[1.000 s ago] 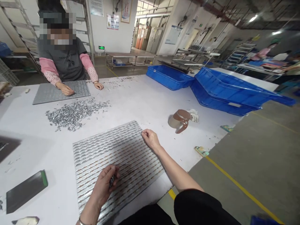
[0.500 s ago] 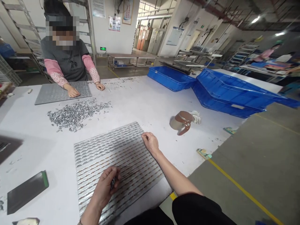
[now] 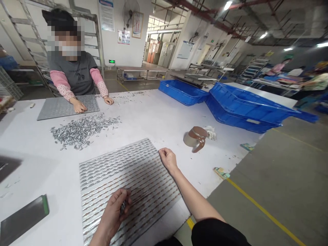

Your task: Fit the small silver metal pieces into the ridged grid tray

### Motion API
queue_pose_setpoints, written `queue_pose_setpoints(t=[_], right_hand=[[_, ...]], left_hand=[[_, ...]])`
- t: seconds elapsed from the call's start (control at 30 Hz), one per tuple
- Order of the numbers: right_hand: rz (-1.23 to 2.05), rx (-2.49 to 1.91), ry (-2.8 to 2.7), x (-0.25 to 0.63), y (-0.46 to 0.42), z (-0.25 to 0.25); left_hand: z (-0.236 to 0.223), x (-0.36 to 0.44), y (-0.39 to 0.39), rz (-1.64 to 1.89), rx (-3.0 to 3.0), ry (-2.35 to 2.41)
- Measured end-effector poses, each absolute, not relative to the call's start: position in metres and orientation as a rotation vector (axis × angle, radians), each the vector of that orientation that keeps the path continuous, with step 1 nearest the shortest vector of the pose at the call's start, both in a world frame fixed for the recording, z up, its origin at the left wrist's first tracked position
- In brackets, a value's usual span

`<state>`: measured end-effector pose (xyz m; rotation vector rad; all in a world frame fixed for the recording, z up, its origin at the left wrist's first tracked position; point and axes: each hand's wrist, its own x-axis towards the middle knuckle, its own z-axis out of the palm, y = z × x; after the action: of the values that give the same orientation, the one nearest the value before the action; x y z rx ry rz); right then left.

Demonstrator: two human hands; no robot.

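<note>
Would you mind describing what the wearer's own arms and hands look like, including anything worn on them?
Both hands are bare, with no gloves. The left hand and its forearm are uncovered down to the frame's edge. The right hand leads to a bare forearm, with a black sleeve starting near the elbow. No rings or markings are visible.

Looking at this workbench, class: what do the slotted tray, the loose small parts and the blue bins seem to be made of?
Slotted tray: probably metal, ridged and silvery.
Loose small parts: likely bright metal, glinting grey.
Blue bins: apparently moulded plastic, uniform semi-gloss colour.
</note>
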<state>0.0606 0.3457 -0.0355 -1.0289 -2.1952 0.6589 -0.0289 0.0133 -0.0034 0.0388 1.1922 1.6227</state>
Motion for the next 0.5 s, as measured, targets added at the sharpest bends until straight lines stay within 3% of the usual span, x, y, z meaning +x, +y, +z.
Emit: queue_pose_setpoints(t=[0.5], right_hand=[[0.549, -1.232, -2.311, 0.056, 0.332, -0.031]], left_hand=[[0.003, -0.024, 0.014, 1.668, 0.092, 1.193]])
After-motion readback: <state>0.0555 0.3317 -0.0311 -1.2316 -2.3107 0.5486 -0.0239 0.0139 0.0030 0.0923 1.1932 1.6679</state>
